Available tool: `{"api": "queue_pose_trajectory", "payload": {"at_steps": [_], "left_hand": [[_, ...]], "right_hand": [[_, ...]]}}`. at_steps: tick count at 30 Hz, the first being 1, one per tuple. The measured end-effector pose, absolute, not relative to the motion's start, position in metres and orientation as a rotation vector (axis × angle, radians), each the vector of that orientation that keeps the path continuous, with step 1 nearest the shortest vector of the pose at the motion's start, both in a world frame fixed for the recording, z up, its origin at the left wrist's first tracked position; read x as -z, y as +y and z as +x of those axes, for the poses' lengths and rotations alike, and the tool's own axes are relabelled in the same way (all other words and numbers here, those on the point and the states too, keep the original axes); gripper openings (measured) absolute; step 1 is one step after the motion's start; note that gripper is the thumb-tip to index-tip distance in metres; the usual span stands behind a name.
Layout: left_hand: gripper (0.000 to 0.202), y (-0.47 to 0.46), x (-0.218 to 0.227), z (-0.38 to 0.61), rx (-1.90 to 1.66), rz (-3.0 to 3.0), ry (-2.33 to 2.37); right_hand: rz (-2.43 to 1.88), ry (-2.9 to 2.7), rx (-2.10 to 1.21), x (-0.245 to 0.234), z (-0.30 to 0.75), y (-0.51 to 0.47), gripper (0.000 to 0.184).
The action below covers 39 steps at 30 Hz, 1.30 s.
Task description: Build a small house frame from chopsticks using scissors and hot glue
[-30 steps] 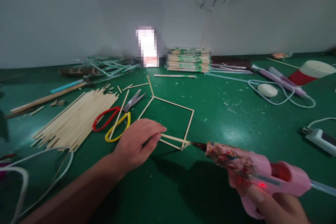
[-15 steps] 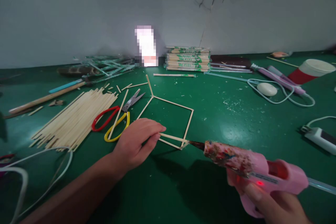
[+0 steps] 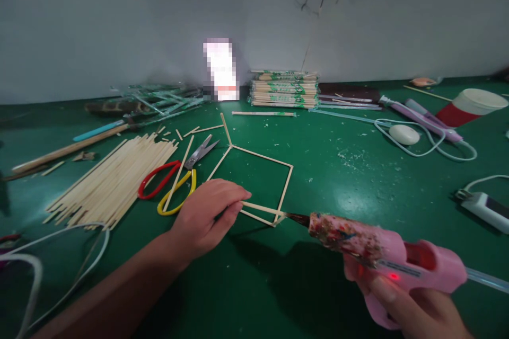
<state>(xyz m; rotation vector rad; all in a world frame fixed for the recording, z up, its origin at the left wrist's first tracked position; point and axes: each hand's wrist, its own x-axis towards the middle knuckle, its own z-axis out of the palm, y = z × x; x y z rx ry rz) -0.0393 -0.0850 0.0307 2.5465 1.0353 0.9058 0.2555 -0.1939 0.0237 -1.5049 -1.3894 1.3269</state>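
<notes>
Only the view shifts slightly from a second earlier, with both hands keeping their poses. Thumb and forefinger of the left hand (image 3: 210, 217) pinch a slender pale wooden stick (image 3: 262, 208) at the near side of a four-sided frame of thin wooden sticks (image 3: 262, 155) on a glossy green table (image 3: 338, 185). At the stick's right end is the dark nozzle of a pink plastic glue gun (image 3: 358, 238), its barrel crusted, its label unreadable. The right hand (image 3: 427, 307) wraps its handle, thumb pressed against it, other fingers hidden. Beyond, clear-wrapped wooden sticks (image 3: 284, 90) bear illegible green print.

No legible text or numbers.
</notes>
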Motion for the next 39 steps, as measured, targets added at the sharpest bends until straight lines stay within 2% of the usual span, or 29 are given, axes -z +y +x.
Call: {"api": "queue_pose_trajectory", "payload": {"at_steps": [17,26,39], "left_hand": [[0.023,-0.085,-0.029,-0.04,-0.914,2.53,1.024],[0.022,-0.085,-0.03,-0.041,-0.903,2.52,1.059],[0.023,-0.084,-0.03,-0.044,-0.913,2.61,1.178]], "right_hand": [[-1.535,-1.541,-1.011,-0.027,0.256,-0.19,0.032],[-1.644,-1.418,-0.922,-0.037,0.245,-0.187,0.038],[-1.472,-0.886,-1.439,-0.045,0.239,-0.161,0.03]]}}
